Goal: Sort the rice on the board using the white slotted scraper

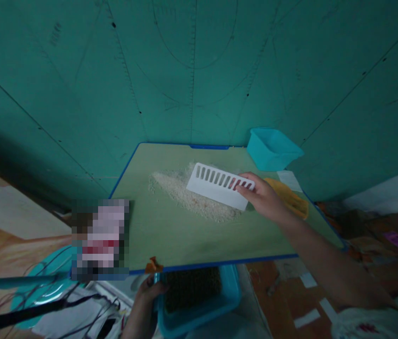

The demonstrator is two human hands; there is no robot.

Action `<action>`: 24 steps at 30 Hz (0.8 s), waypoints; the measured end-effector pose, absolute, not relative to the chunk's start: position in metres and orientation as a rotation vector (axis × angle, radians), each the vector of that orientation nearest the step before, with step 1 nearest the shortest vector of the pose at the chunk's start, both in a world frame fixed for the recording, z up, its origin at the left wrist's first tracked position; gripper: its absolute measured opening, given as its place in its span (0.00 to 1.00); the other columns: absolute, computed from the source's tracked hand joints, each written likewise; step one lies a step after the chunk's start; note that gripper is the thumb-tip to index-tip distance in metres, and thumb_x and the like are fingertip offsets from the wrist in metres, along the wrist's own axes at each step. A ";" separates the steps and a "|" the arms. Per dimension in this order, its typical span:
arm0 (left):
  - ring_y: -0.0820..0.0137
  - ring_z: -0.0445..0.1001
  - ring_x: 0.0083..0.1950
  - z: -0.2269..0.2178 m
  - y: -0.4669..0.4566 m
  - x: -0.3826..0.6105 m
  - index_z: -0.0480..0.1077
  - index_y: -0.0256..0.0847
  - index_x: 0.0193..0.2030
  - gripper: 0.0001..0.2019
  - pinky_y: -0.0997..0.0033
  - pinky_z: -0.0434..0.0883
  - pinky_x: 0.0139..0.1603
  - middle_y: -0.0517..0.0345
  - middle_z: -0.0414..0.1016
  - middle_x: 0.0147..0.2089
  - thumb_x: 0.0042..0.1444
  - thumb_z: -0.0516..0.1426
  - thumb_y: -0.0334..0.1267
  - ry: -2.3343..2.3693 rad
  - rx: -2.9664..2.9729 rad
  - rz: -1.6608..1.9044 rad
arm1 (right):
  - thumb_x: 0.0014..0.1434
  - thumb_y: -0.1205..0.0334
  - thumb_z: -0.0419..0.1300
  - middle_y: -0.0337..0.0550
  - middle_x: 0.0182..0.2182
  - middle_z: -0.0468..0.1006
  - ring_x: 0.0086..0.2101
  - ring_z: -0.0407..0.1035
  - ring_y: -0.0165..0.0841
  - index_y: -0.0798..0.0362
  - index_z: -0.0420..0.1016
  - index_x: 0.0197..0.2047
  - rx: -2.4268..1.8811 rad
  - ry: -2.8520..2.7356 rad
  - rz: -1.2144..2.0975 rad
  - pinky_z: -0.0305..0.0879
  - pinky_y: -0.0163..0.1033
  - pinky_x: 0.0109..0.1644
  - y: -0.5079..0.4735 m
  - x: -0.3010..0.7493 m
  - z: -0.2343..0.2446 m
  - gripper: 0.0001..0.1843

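My right hand point(262, 197) grips one end of a white slotted plastic scraper point(218, 184), which stands on edge against a heap of pale rice grains point(194, 197) spread on a green board with a blue rim point(171, 235). Below the board's near edge, my left hand point(147, 294) holds the rim of a blue tub point(199, 301) filled with small dark grains. The tub sits just under the board's front edge.
An empty teal tub point(272, 148) stands at the board's far right corner, and a yellow-orange item point(289, 197) lies beside my right wrist. A teal wall rises behind. Cables and a turquoise stool point(43, 292) are at lower left; cardboard and papers lie at right.
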State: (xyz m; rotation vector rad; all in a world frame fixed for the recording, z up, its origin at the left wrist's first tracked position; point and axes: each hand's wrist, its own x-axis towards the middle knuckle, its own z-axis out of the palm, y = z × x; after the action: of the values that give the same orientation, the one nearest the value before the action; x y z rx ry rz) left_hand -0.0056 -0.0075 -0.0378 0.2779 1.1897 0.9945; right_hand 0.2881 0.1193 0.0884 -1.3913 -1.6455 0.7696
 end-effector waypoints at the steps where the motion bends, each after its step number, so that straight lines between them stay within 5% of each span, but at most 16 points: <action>1: 0.62 0.77 0.25 -0.038 -0.008 -0.006 0.76 0.41 0.27 0.09 0.65 0.73 0.31 0.61 0.79 0.21 0.33 0.63 0.30 1.193 0.277 0.994 | 0.55 0.59 0.56 0.41 0.32 0.74 0.30 0.68 0.33 0.51 0.68 0.43 -1.403 -1.664 0.772 0.62 0.37 0.31 0.118 0.287 0.087 0.11; 24: 0.57 0.79 0.30 -0.029 -0.004 -0.002 0.76 0.42 0.26 0.10 0.64 0.74 0.31 0.60 0.80 0.21 0.30 0.63 0.31 1.204 0.254 0.958 | 0.58 0.61 0.54 0.40 0.31 0.75 0.28 0.67 0.31 0.51 0.69 0.43 -1.397 -1.841 0.757 0.61 0.33 0.27 0.103 0.275 0.093 0.10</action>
State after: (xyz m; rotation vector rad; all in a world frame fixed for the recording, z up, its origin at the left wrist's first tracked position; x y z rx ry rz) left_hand -0.0021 -0.0043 -0.0286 0.2542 1.2039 0.9578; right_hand 0.2751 0.1035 0.0929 -1.3965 -1.8414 0.7569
